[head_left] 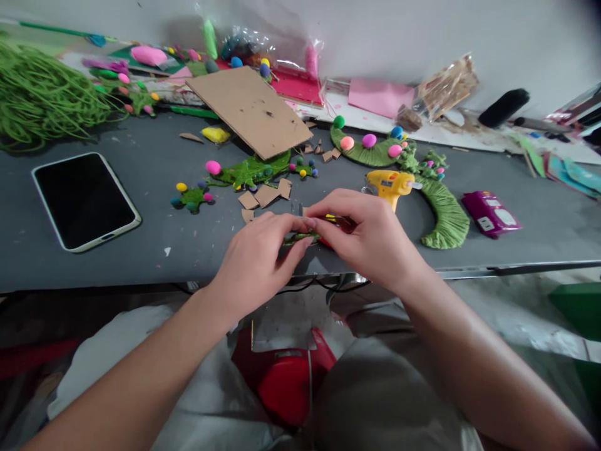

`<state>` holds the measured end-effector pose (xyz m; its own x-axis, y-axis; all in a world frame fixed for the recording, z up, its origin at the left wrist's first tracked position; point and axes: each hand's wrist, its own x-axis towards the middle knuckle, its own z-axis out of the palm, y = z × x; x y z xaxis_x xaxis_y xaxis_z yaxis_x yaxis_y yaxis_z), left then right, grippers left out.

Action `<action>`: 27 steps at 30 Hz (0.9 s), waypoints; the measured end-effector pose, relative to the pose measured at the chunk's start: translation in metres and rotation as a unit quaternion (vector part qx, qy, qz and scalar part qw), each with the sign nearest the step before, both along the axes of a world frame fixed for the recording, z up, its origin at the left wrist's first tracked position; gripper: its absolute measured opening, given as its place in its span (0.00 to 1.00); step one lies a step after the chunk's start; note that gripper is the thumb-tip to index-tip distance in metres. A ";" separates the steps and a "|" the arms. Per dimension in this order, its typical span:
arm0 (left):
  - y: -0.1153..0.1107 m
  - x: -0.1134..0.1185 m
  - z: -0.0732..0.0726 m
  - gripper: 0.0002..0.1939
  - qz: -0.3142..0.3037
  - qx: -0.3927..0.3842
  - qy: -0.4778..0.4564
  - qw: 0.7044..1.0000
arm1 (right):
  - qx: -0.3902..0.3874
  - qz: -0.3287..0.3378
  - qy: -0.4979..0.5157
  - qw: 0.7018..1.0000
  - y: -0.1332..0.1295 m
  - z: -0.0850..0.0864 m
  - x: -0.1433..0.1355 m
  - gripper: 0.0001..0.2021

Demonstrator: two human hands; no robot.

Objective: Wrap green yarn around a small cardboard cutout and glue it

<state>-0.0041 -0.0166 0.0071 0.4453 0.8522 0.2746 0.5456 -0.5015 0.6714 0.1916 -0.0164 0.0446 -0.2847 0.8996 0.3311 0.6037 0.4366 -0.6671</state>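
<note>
Long grey tabletop (188, 247), left hand (258, 254) and right hand (370, 232) meeting near its front edge.
Along that edge, open surface runs from a white-edged, black-screened phone (87, 200) to the left hand; a yellow plastic glue gun (390, 183) lies just beyond the right. The left pinches a narrow green piece (295, 237); the right's fingers curl in, their hold I cannot tell.

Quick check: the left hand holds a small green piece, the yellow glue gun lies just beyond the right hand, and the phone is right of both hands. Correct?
One slip: the left hand holds a small green piece and the yellow glue gun lies just beyond the right hand, but the phone is left of both hands, as the head view shows.
</note>
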 end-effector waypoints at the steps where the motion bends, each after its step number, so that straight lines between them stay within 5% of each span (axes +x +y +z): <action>1: 0.000 0.000 0.000 0.12 0.005 -0.019 -0.006 1.000 | -0.005 -0.003 0.002 1.000 0.000 0.001 0.000 0.09; 17: 0.002 0.009 -0.006 0.22 -0.030 -0.199 -0.201 0.959 | -0.047 0.014 -0.066 0.997 0.004 0.004 0.002 0.07; 24: 0.006 0.008 -0.006 0.26 -0.012 -0.207 -0.225 0.952 | 0.058 0.047 -0.150 0.986 -0.011 0.001 -0.007 0.09; 27: 0.007 0.009 -0.002 0.19 0.028 -0.228 -0.232 0.945 | 0.095 0.054 -0.112 0.988 -0.014 -0.008 -0.006 0.10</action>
<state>0.0046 -0.0092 0.0049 0.3181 0.9477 0.0269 0.1563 -0.0805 0.9844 0.1854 -0.0303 0.0364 -0.4601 0.7880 0.4092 0.6700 0.6105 -0.4223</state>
